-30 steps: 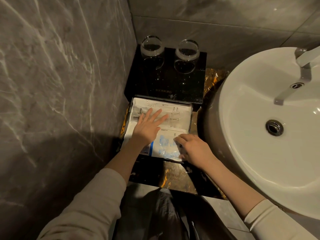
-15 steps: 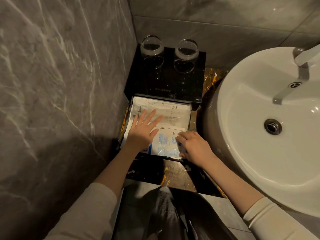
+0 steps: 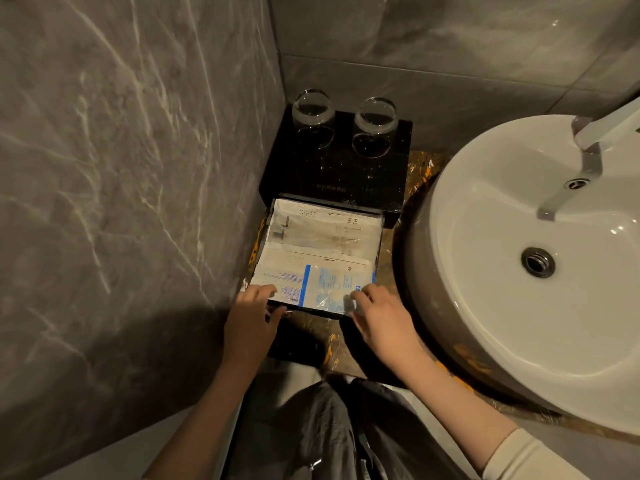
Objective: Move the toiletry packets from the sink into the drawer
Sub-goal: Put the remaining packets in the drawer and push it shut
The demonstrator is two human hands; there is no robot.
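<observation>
Reaching up from the bottom of the frame, my two forearms converge on the near edge of the open drawer [image 3: 378, 244] at centre. My left hand [image 3: 250, 318] sits at the drawer's near left corner, fingers curled down over the front lip and the edge of the toiletry packets [image 3: 322, 258]; in the shadow there I cannot tell whether it pinches a packet or only rests on it. My right hand [image 3: 379, 318] is at the near right corner, fingers loosely bent, fingertips on the clear blue-printed packet [image 3: 332, 285] that lies on top at the front. The packets fill the drawer, white ones layered behind the blue one. Beyond, the drawer slides out of a black box [image 3: 332, 168] in the corner of the grey marble walls, with two upturned glasses [image 3: 313, 109] side by side on its top. Right of the frame, the white sink [image 3: 485, 306] stands beside the box.
</observation>
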